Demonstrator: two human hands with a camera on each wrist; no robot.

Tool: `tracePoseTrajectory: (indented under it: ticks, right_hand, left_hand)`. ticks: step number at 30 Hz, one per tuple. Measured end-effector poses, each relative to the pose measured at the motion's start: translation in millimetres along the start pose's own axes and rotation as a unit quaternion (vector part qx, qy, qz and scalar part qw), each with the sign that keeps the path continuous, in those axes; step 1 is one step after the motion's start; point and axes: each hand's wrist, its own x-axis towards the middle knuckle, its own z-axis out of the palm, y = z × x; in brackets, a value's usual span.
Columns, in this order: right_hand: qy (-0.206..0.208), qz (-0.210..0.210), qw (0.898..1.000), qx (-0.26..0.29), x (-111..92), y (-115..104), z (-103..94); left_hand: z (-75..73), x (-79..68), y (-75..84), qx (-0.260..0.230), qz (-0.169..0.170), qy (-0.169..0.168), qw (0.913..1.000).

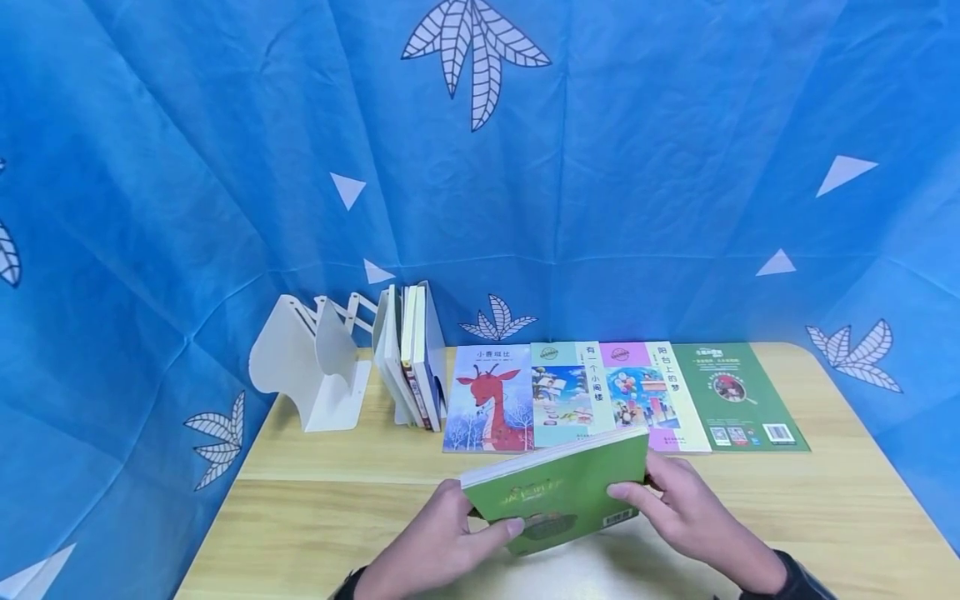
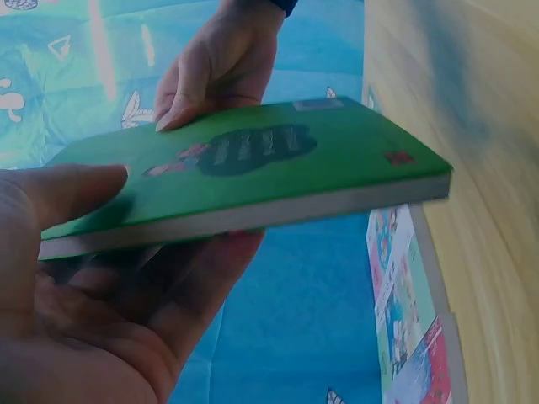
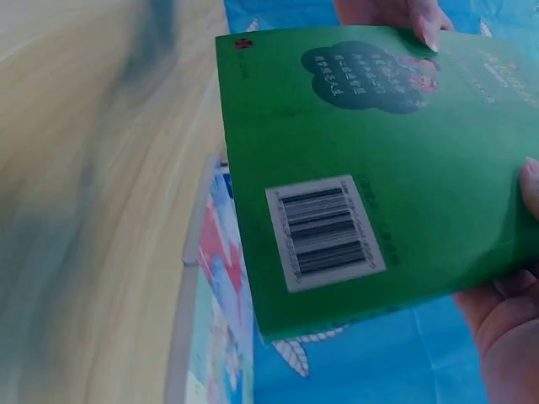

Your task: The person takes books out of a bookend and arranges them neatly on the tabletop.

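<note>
Above the front of the table, a green book [image 1: 562,487] is held tilted between both hands. My left hand [image 1: 453,533] grips its left side, thumb on the green cover and fingers beneath. On the opposite side my right hand [image 1: 686,504] pinches the book the same way. A dark cloud-shaped patch [image 2: 261,150] on the cover shows in the left wrist view. In the right wrist view, a white barcode [image 3: 326,234] is near one corner. Most fingertips under the book are hidden.
Behind the held book lie a deer picture book [image 1: 491,400], a light green book [image 1: 566,396], a pink-edged book [image 1: 648,396] and a dark green book [image 1: 738,396], side by side. At left stands a white expandable book rack [image 1: 337,400] with several upright books [image 1: 412,358]. Blue cloth [image 1: 637,167] hangs behind.
</note>
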Motion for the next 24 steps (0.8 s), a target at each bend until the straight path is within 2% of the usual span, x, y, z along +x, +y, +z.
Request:
tracePoseTrajectory:
  ticks: [3,6,8,12,14,16,17,21,24]
  right_hand:
    - [0.01,0.01,1.0,-0.009,0.8,-3.8,-9.1]
    - [0.029,0.018,0.999,-0.037,1.3,-6.5,-20.7]
    - [0.048,0.015,0.997,-0.062,0.9,-6.3,-28.8]
    - [0.095,-0.014,0.991,-0.091,0.3,-0.6,-45.8]
    - [0.116,-0.011,0.988,-0.099,-0.3,0.1,-55.6]
    - [0.129,0.014,0.986,-0.105,-0.2,-2.1,-66.2]
    - [0.134,0.041,0.984,-0.109,-0.6,-4.6,-71.6]
    - [0.152,0.116,0.971,-0.142,-0.9,-10.6,-94.3]
    - [0.177,0.132,0.961,-0.167,-2.0,-10.2,-112.3]
  left_hand:
    - [-2.9,0.2,-4.4,0.016,0.036,0.02,0.999]
    - [-6.0,1.1,-9.8,0.023,0.07,0.046,0.9962]
    - [-8.6,1.8,-12.9,0.033,0.082,0.069,0.9937]
    - [-13.7,3.9,-16.7,0.059,0.072,0.121,0.9882]
    - [-16.4,4.5,-18.3,0.08,0.07,0.151,0.9829]
    - [-19.1,4.6,-20.1,0.096,0.066,0.177,0.9773]
    - [-20.6,4.7,-21.3,0.103,0.067,0.186,0.9749]
    - [-26.3,4.6,-26.5,0.12,0.066,0.212,0.9676]
    - [-30.4,3.9,-30.0,0.124,0.059,0.225,0.9647]
